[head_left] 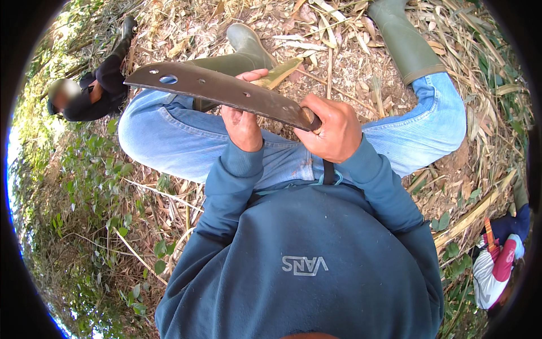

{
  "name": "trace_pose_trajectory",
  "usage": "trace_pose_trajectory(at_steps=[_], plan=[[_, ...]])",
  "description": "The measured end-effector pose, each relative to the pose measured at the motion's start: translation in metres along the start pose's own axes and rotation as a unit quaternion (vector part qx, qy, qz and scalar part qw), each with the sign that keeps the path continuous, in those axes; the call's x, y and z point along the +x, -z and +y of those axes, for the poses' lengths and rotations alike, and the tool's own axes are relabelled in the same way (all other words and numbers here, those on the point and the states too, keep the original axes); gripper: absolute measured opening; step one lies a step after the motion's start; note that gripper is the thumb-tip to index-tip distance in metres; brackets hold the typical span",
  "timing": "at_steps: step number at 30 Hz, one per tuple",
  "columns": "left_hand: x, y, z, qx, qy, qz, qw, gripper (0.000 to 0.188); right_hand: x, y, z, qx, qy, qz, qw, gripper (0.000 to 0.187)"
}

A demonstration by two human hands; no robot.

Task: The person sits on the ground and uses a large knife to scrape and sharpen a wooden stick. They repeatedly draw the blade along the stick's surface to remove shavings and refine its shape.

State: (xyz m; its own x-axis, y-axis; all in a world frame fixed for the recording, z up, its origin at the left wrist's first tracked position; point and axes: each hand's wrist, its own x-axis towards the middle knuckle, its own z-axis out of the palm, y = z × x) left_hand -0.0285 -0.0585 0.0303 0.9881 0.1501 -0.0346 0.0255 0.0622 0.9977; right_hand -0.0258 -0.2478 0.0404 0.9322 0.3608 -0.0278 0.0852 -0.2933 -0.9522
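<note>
My right hand [334, 127] is closed round the handle of a machete, which is mostly hidden in the fist. Its broad dark blade [217, 90], pierced by several holes, reaches leftward across my lap. My left hand [244, 129] is behind the blade, which covers its middle. Beyond the blade's far edge its fingertips touch a yellow-green piece of split bamboo [281, 73], which the hand appears to grip. The bamboo points away to the right, its near end hidden by the blade.
I sit with knees apart in blue jeans [175, 121] and green rubber boots [403, 42]. Dry leaves and bamboo scraps [339, 62] litter the ground. One person in dark clothes [101, 93] is at the far left, another [499, 260] at the right edge. Leafy plants [96, 198] grow on the left.
</note>
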Motion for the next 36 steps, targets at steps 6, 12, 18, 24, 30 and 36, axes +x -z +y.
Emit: trace_pose_trajectory(at_steps=[6, 12, 18, 24, 30, 36], plan=[[0.0001, -0.0017, 0.0032, 0.035, -0.007, 0.004, 0.999, 0.036, -0.0004, 0.0005, 0.0019, -0.001, 0.003, 0.0, 1.0, 0.026], [-0.0007, -0.0022, 0.0023, 0.022, -0.005, 0.011, 1.0, 0.038, -0.0001, 0.0014, 0.002, 0.002, -0.003, -0.008, 1.0, 0.025], [-0.0016, -0.0008, 0.0035, 0.033, 0.005, 0.0, 0.999, 0.04, -0.0021, 0.0019, 0.0018, 0.001, -0.009, -0.008, 1.0, 0.025], [-0.0012, -0.0028, 0.0006, 0.036, -0.009, 0.004, 0.999, 0.042, -0.0018, 0.0021, 0.0022, -0.002, -0.006, 0.002, 1.0, 0.026], [-0.0026, -0.0042, 0.0007, 0.019, -0.005, -0.001, 1.0, 0.044, -0.0019, 0.0063, -0.0014, -0.003, -0.005, -0.003, 1.0, 0.026], [-0.0041, -0.005, -0.0029, -0.008, 0.0, 0.002, 1.0, 0.044, -0.0025, 0.007, 0.002, -0.005, -0.015, -0.007, 1.0, 0.027]])
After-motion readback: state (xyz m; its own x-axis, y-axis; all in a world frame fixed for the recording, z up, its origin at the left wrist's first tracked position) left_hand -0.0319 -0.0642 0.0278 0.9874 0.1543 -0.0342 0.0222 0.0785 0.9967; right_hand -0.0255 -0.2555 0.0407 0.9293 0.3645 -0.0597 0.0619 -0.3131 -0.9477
